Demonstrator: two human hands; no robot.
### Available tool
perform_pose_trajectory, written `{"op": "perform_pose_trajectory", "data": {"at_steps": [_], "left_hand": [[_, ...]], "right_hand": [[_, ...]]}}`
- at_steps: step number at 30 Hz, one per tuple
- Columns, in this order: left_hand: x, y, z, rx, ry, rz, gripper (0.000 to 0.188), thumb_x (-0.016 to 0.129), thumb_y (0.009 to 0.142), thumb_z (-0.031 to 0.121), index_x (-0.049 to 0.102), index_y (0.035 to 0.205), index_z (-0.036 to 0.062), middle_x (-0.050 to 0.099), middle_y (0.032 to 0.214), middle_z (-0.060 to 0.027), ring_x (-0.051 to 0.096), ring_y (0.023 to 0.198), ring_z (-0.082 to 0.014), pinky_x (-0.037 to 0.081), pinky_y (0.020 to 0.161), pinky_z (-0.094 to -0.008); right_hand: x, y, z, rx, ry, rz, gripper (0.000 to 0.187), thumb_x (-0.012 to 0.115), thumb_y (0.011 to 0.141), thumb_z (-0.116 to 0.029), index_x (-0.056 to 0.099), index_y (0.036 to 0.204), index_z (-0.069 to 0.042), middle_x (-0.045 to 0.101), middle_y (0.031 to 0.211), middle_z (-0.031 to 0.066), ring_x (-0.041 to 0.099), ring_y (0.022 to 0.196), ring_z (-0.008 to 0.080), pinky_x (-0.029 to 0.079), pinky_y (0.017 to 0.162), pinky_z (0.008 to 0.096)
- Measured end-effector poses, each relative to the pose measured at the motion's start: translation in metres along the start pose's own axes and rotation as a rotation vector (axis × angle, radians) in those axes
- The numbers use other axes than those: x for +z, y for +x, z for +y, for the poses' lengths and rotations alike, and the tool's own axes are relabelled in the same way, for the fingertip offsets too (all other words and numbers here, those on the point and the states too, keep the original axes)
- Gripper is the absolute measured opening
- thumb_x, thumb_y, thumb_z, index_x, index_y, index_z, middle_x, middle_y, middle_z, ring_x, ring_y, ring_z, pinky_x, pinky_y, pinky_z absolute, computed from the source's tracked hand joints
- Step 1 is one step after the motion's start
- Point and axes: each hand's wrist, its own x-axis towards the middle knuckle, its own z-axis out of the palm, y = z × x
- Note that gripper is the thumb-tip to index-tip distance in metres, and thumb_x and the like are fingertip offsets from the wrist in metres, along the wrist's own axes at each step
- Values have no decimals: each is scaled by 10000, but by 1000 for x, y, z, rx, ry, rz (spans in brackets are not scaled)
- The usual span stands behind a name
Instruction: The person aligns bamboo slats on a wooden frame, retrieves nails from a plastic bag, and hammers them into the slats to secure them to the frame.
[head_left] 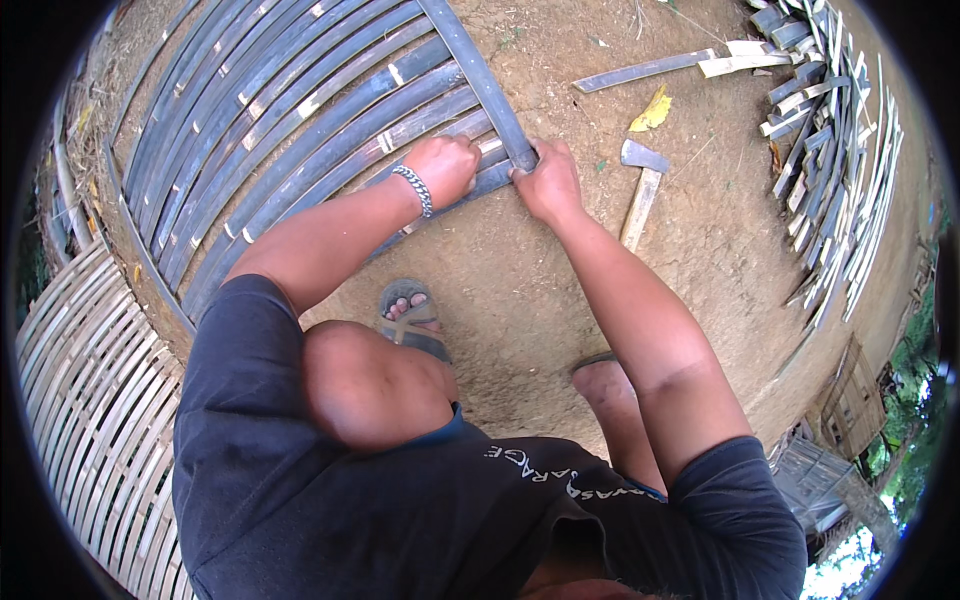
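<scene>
A panel of dark split-bamboo slats (330,100) lies on the ground at the upper left, the slats side by side with narrow gaps. Across their right ends runs a long dark bamboo crosspiece (478,75). My right hand (550,182) grips the near end of this crosspiece, thumb on one side and fingers on the other. My left hand (442,170), a chain bracelet (415,190) on its wrist, is closed over the nearest slats just left of the crosspiece. Whatever its curled fingers hold is hidden beneath them.
An axe (643,180) with a wooden handle lies right of my right hand. Beyond it are a yellow leaf (652,108) and loose bamboo strips (645,70). Cut bamboo is heaped (825,150) at the far right. A paler slatted panel (95,400) stands at the left.
</scene>
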Motion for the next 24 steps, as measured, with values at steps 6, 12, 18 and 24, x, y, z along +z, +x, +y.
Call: {"op": "perform_pose_trajectory", "data": {"at_steps": [6, 12, 18, 24], "left_hand": [[-3, 2, 2, -17, -9, -16, 213, 662, 803, 161, 679, 926, -11, 703, 954, -199, 720, 868, -354, 600, 802, -438], [-1, 1, 2, -14, -11, -5, 221, 671, 802, 172, 681, 930, -8, 702, 955, -193, 719, 882, -349, 599, 806, -437], [0, 0, 2, -12, -12, 16, 200, 677, 798, 163, 688, 911, -2, 705, 938, -184, 722, 872, -337, 601, 787, -431], [-2, 2, 3, -26, -32, 14, 174, 678, 792, 134, 699, 899, -2, 713, 944, -188, 727, 884, -334, 603, 775, -432]], "right_hand": [[26, 6, 9, 14, 88, 183, 547, 860, 745, -170, 667, 1235, -23, 599, 1228, 205, 587, 1176, 364, 466, 1041, 403], [34, 9, 10, 43, 138, 235, 528, 869, 726, -165, 681, 1200, -28, 605, 1196, 195, 599, 1132, 347, 483, 1008, 395], [33, 12, 7, 137, 223, 148, 501, 839, 768, -148, 667, 1229, -57, 562, 1268, 163, 527, 1237, 351, 430, 1093, 404], [41, 10, 9, 69, 176, 301, 480, 868, 735, -162, 703, 1161, -18, 618, 1138, 175, 617, 1079, 332, 497, 977, 382]]}}
